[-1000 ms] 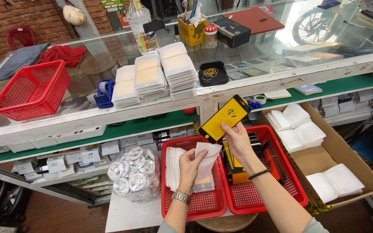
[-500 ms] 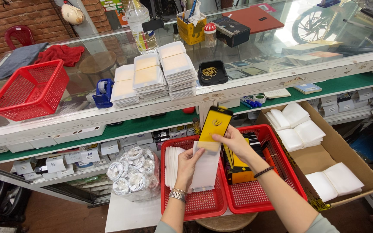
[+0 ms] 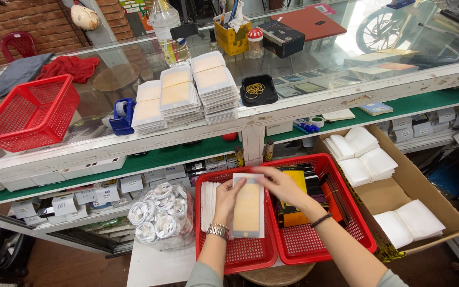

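Over red basket (image 3: 240, 255), pouch (image 3: 248, 207) now lowered, both hands

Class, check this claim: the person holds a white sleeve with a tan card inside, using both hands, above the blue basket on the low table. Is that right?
Not quite. The head view shows the basket is red, not blue. The rest stands: the left hand and right hand hold the white sleeve above it.
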`<state>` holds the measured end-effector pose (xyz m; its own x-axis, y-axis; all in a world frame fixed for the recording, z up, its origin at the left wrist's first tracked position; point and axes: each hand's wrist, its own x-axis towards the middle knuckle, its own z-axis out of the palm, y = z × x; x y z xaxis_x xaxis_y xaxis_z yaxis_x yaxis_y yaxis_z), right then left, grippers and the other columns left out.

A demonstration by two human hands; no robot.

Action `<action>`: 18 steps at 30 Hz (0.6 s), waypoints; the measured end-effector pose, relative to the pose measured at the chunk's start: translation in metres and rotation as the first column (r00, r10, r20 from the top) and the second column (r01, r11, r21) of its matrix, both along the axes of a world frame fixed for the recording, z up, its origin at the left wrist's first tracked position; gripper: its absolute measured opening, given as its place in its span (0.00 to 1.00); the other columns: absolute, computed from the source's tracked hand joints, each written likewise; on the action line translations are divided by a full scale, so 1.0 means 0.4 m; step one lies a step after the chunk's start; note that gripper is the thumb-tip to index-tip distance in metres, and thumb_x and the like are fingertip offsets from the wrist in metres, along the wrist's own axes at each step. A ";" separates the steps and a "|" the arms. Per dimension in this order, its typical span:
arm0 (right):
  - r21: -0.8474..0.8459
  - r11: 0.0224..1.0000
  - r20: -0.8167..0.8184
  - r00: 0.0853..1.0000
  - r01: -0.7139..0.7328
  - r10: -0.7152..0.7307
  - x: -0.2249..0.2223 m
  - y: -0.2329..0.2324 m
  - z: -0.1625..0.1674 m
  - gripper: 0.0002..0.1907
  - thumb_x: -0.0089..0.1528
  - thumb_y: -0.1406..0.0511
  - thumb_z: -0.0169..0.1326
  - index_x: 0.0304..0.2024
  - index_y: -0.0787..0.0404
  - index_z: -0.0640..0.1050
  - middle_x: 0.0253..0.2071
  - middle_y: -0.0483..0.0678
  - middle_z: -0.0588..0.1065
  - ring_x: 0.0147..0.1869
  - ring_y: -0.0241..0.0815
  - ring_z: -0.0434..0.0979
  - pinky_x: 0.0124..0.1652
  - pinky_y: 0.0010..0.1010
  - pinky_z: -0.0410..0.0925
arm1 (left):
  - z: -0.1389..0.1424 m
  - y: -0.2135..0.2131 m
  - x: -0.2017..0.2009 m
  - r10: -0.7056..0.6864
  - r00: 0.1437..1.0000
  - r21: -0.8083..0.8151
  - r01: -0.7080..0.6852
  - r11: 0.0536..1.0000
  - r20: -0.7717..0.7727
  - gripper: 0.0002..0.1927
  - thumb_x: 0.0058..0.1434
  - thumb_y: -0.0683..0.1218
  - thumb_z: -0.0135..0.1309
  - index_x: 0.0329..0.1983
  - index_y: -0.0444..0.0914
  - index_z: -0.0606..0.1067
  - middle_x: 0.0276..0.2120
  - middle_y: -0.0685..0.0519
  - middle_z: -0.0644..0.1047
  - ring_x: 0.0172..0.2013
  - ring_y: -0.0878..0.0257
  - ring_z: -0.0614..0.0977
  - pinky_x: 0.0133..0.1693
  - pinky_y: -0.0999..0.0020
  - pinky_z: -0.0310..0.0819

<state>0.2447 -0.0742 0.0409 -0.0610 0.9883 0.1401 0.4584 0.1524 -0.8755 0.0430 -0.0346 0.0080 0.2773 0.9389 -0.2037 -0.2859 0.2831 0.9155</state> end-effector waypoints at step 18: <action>-0.467 0.735 0.134 0.860 0.492 -0.492 0.164 -0.075 -0.109 0.30 0.53 0.57 0.69 0.51 0.67 0.75 0.41 0.55 0.82 0.44 0.47 0.84 0.46 0.35 0.76 | -0.052 -0.025 -0.134 0.430 0.096 0.437 0.300 0.848 -0.898 0.33 0.49 0.42 0.67 0.57 0.35 0.68 0.52 0.40 0.73 0.54 0.43 0.75 0.52 0.52 0.73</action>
